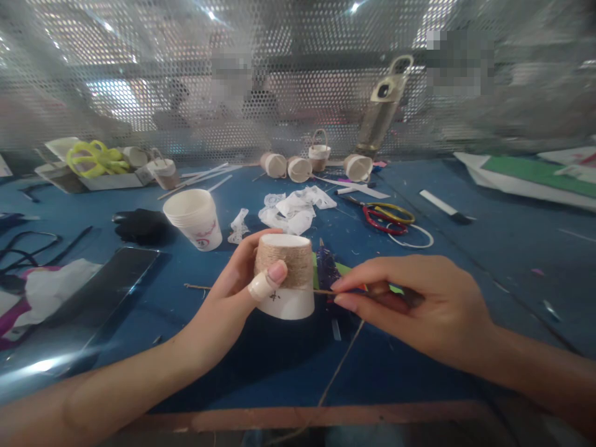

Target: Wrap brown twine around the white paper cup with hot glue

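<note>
My left hand [246, 279] is closed around an upside-down white paper cup [293, 304], its bandaged thumb pressed on the side. Brown twine is wound round the upper part of the cup, and the lower part shows bare white. Between thumb and forefinger, my right hand [410, 298] pinches the twine [323, 292] just to the right of the cup. From that hand the strand [342, 360] hangs down over the table's front edge. Behind the twine lies a dark blue pointed item [327, 264] on something green.
A stack of paper cups [193, 217] stands at left, near crumpled white lace [298, 208]. Scissors [386, 215] and a white marker [444, 207] lie at right. Several twine-wrapped cups [299, 169] and a bottle [379, 115] are by the mesh screen. A dark phone [116, 285] lies at left.
</note>
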The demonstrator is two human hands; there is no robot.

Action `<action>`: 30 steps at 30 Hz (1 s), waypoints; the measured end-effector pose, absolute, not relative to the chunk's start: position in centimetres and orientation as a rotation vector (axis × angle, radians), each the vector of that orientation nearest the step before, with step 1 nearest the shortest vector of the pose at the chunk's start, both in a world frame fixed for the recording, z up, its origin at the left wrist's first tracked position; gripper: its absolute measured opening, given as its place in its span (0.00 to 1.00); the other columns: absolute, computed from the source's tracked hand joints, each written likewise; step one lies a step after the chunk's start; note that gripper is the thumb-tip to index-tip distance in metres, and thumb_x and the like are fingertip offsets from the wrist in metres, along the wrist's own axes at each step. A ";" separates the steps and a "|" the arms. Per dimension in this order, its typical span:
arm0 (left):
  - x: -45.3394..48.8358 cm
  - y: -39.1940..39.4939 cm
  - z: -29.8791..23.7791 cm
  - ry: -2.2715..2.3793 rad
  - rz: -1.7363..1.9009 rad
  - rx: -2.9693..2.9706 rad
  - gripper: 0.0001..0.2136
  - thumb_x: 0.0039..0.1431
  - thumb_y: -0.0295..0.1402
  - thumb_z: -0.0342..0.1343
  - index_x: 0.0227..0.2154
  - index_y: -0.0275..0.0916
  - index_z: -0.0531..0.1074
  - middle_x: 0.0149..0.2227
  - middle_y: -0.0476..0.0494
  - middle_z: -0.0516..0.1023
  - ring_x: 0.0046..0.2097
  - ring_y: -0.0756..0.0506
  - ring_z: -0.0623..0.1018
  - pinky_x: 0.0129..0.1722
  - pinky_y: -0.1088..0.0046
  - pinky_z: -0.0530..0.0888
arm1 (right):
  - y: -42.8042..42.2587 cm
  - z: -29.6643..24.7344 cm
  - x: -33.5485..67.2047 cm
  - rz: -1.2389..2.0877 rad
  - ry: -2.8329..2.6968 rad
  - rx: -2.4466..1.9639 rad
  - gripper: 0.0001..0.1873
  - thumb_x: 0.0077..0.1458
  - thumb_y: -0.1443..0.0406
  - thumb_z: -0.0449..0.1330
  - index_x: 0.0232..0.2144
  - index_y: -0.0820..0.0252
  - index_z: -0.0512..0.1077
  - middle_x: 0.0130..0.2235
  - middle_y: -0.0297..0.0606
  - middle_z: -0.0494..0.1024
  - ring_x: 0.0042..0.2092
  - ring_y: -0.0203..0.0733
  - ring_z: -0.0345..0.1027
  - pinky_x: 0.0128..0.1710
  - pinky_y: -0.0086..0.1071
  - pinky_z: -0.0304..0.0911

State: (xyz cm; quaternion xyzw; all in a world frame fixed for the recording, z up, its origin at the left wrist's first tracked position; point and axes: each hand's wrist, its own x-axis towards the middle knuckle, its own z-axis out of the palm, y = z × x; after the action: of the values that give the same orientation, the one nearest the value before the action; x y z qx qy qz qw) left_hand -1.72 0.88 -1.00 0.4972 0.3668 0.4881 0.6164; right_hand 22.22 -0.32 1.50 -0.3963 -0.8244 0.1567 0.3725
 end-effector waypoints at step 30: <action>-1.8 0.6 -1.2 0.803 1.069 1.129 0.16 0.64 0.44 0.64 0.54 0.54 0.78 0.53 0.50 0.81 0.56 0.40 0.77 0.49 0.69 0.74 | -0.3 1.2 21.8 0.726 -1.970 -1.089 0.08 0.63 0.61 0.64 0.31 0.54 0.78 0.25 0.29 0.76 0.25 0.33 0.63 0.24 0.27 0.60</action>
State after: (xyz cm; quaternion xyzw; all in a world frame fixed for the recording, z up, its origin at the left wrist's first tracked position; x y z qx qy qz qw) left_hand -1.82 0.61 -1.23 0.4951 0.3523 0.4689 0.6410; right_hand 21.78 -0.26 1.24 -0.4263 -0.7709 0.2841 0.3785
